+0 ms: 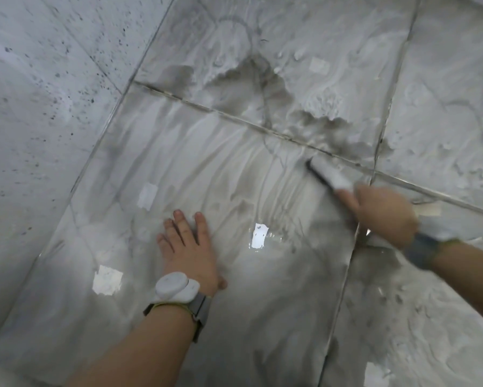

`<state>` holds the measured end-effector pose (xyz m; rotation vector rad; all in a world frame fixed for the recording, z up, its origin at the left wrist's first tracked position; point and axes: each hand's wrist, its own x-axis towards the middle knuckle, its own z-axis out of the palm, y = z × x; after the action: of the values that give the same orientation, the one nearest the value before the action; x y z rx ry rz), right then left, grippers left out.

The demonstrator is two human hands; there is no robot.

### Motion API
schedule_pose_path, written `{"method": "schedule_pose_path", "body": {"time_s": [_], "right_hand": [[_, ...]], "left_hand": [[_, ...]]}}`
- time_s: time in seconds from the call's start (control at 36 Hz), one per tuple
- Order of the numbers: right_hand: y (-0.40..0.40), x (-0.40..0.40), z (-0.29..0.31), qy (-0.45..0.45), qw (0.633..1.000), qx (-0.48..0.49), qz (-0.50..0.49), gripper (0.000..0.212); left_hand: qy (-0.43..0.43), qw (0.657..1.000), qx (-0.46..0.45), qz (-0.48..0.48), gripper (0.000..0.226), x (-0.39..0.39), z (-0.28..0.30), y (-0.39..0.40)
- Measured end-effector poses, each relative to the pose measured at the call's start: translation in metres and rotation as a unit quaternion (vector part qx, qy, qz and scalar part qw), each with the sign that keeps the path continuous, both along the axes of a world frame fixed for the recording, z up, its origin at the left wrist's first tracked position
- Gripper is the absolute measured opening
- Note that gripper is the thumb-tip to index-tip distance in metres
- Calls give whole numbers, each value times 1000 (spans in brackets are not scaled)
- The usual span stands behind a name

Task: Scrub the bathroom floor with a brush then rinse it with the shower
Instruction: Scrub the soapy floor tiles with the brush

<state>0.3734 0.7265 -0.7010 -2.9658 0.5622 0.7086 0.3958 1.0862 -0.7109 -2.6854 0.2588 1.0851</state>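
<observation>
Left hand (pixel 188 251) flat, fingers straight, bracing on wet floor tile (pixel 151 152); right hand (pixel 385 216) gripping scrub brush (pixel 328 173), bristles down at grimy grout line (pixel 234 115).

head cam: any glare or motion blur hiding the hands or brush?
Head view: right hand and brush are motion-blurred; left hand, flat on the wet floor, is fairly sharp; bright glare patches beside it hide neither hand; wide-angle lens tilts the wall.

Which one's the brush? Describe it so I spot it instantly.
Start at the dark grout line crossing the wet floor. Follow it rightward to the right hand. The brush juts from its grip: a white bar, black edge, unlike the pale tiles.
</observation>
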Motion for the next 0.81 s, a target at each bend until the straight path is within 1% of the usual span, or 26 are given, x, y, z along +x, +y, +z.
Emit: {"method": "schedule_pose_path", "body": {"time_s": [0.03,0.06,0.08,0.11,0.17,0.19,0.22,0.25,0.28,0.33,0.39,0.42,0.44,0.47,0.56,0.58,0.61,0.64,0.69,0.75,0.81], "right_hand": [[-11,13,5,-24,999,-12,-44,70],[-12,18,7,-41,998,-15,-55,70],[-9,15,10,-40,998,-14,-42,69],[3,6,13,-13,1000,-4,-21,68],[34,-23,13,40,997,16,57,63],[45,-36,12,50,994,22,99,61],[50,-42,12,57,991,16,121,62],[47,-41,10,57,991,12,119,63],[37,-33,6,42,995,5,89,63],[5,-10,0,7,1000,3,-16,64],[-23,13,4,-32,992,-11,-121,75],[-28,18,5,-50,989,-10,-141,79],[-23,18,8,-52,989,-9,-137,79],[-11,14,10,-43,992,2,-116,74],[40,-10,16,43,999,31,-13,50],[53,-14,16,61,997,38,20,47],[59,-14,16,60,997,41,36,45],[58,-8,15,44,998,42,33,46],[33,15,5,5,999,35,-32,50],[9,43,6,-28,992,18,-120,65],[9,59,10,-57,986,10,-155,76]], "left_hand": [[3,1000,1,2,157,1,0,-1],[5,1000,2,7,158,0,-1,0],[4,1000,3,9,158,1,-1,-1],[1,1000,4,9,158,2,-1,-1],[-2,1000,5,7,158,1,-1,-1],[-1,1000,4,4,157,1,-1,0],[1,1000,3,1,156,1,-1,0],[4,1000,4,0,156,1,0,1],[4,1000,3,-1,155,2,0,0],[5,1000,3,0,156,2,0,0],[2,1000,0,2,156,2,0,0],[2,1000,-2,3,157,2,1,0],[4,1000,-3,3,157,2,1,0],[6,1000,-3,3,157,2,1,0],[10,1000,-2,9,158,2,-1,-1],[10,1000,-1,8,159,3,-1,-1],[9,1000,1,7,159,2,-1,-1],[9,1000,3,6,158,2,-1,-1],[7,1000,7,5,158,2,-1,-1],[6,1000,8,7,158,2,-1,-1],[10,1000,5,9,159,2,-1,-1]]}}
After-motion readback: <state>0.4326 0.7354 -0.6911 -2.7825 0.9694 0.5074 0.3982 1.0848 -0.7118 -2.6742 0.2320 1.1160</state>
